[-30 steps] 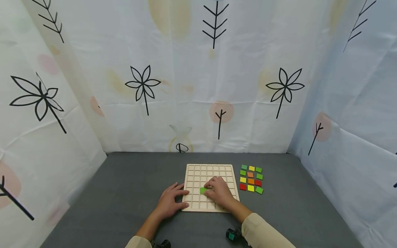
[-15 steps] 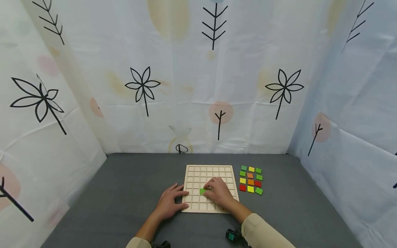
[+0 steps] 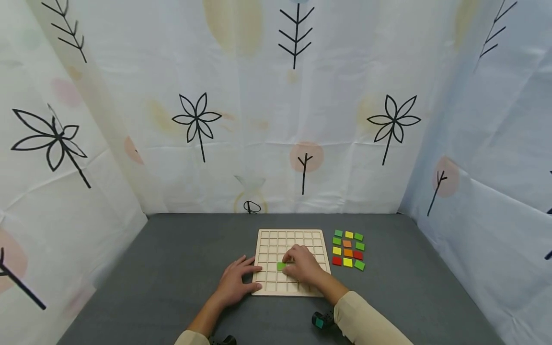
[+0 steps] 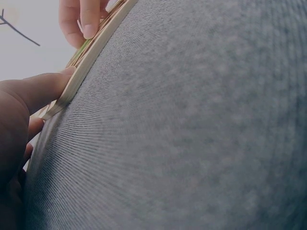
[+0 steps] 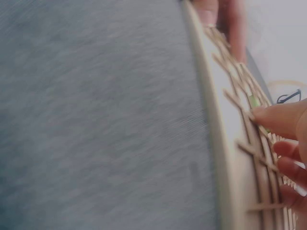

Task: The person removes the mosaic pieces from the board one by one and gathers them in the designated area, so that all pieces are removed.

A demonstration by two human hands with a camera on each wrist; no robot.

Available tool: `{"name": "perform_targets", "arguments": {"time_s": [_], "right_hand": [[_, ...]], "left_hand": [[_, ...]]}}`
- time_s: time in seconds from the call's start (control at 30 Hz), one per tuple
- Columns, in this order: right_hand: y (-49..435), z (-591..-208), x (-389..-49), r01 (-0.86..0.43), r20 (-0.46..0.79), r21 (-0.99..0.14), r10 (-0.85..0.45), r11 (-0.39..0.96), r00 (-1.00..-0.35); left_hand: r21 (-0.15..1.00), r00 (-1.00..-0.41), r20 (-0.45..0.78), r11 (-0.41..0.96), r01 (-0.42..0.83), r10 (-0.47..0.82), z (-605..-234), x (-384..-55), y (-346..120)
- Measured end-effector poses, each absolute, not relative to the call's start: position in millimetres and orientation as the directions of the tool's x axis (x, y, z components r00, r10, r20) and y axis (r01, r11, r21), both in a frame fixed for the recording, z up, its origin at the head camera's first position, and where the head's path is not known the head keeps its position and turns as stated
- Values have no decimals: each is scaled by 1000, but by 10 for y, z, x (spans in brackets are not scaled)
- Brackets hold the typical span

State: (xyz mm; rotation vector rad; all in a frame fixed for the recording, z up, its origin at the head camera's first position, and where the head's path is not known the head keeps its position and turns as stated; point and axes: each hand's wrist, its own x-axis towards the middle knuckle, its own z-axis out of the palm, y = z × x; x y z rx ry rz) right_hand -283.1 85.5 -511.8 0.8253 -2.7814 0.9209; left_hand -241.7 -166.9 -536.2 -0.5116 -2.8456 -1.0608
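Note:
A pale wooden grid board lies on the grey table. One green square tile sits at its middle. My right hand is over the board with curled fingers, thumb and index at opposite edges of this tile, pinching it. That thumb partly covers the tile in the right wrist view. At the board's left side rests my left hand, fingers spread and relaxed. Its thumb presses on the wooden rim in the left wrist view, while the other fingers touch the side.
Right of the board lie loose square tiles in rough rows, among them a red tile, a yellow tile and an orange tile. A black device is by the right wrist. Patterned white cloth walls enclose the table.
Both hands and the green tile keep nearly the same place on the board. The whole head view shifts slightly.

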Motion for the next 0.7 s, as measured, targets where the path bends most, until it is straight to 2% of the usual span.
{"name": "perform_targets", "arguments": {"time_s": [0.27,0.47,0.7], "right_hand": [[823,-5038,-2871,-482,153,-556,-486,678,-860],[816,-5075,-2836,-466,185,-582,-450,666,-874],[804,-5103,-2821,-503,260,-624,-448,598,-855]], "left_hand": [[628,-945,162,709,320,283,-5374,-2419,-1683],[630,-944,167,705,324,285,-5370,-2420,-1682],[627,-940,181,702,337,289,-5350,-2406,-1677]]}}
